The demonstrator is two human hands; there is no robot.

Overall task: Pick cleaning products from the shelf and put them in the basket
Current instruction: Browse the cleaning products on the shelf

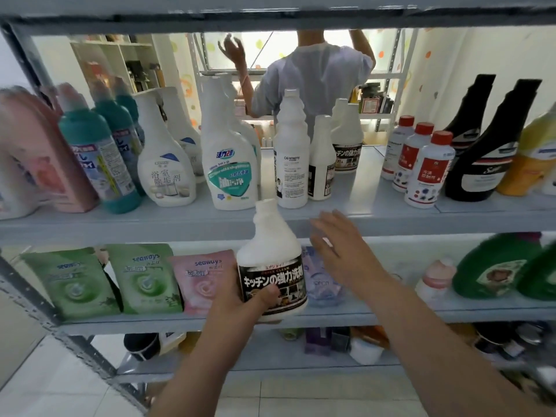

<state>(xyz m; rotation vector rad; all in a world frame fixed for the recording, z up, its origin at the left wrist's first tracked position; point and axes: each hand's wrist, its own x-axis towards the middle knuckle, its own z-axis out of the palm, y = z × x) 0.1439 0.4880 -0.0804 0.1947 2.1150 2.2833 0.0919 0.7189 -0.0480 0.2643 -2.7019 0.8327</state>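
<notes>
The white bottle point(270, 251) and blurred right hand point(343, 251) hide most of what seems a lilac pouch point(323, 288)

A white bottle point(270, 236) with a black label is seen; the shelf point(436, 218) is grey; a green pouch point(75, 284) and a pink pouch point(204, 281) are shown.

"seaways" pouch point(144, 278), "Oil enemy" bottle point(291, 152)

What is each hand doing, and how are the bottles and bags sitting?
black-label bottle: held roughly upright by the left hand
right hand: open, fingers spread, holding nothing
Oil enemy bottle: standing upright on the upper shelf
green pouches: standing on the lower shelf
</notes>
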